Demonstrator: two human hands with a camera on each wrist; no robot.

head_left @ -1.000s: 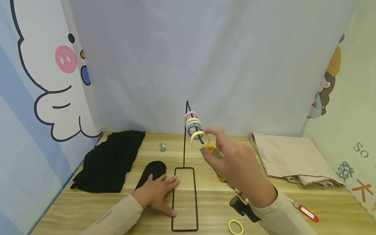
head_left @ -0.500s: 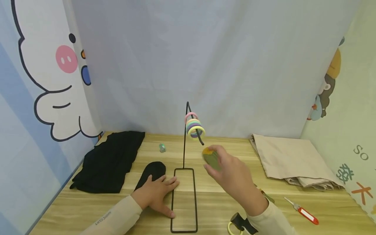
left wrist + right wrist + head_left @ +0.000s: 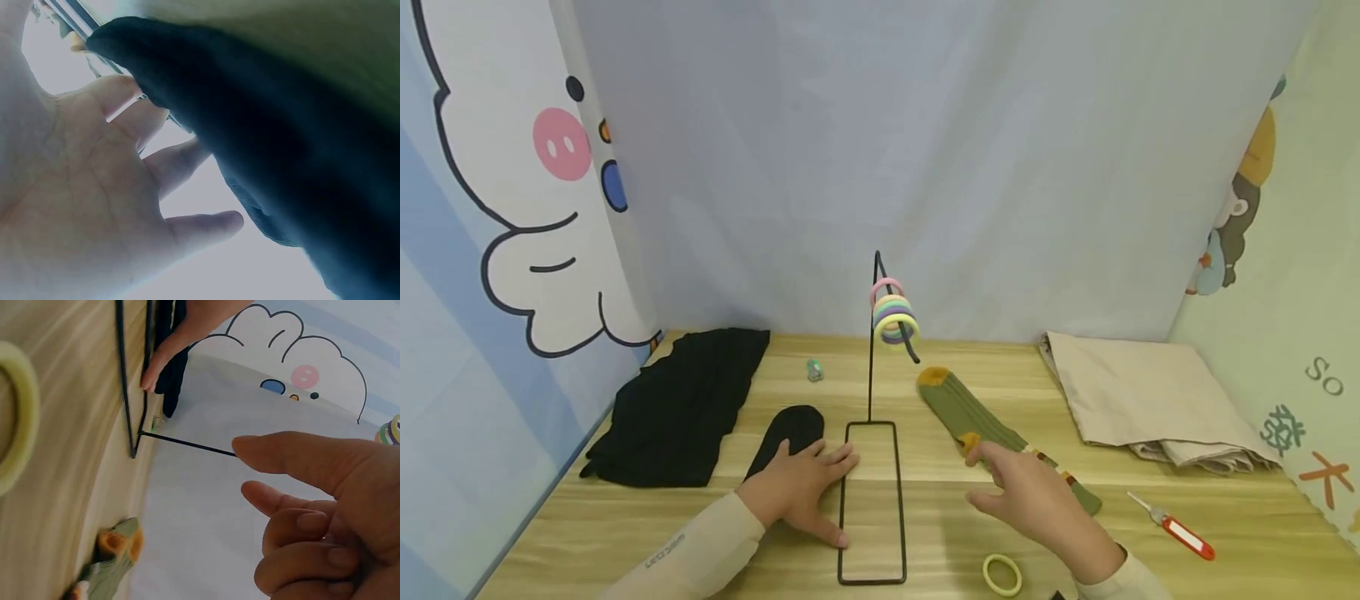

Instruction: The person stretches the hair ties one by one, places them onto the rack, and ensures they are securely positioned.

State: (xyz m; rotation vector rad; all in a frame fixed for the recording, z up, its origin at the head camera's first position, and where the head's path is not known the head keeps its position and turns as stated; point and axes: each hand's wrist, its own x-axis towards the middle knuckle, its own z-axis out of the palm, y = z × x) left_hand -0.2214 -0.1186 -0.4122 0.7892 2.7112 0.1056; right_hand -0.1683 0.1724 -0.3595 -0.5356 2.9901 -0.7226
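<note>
My left hand rests with spread fingers across the left side of the black wire stand's base. A black cloth piece lies beside that hand. Several pastel rings hang on the stand's sloping arm, a pink one at the back and a yellow one in front. My right hand is empty above the table, thumb and index finger apart, the other fingers curled in the right wrist view. Below it lies a green sock with orange patches. A loose yellow ring lies near the table's front edge.
Folded black cloth lies at the left, folded beige cloth at the right. A red-handled tool with a thin metal tip is at the right front. A small green object sits near the back curtain.
My right hand let go of the yellow ring, which now hangs against the other rings on the arm. That hand then moved down and toward me. My left hand stayed put.
</note>
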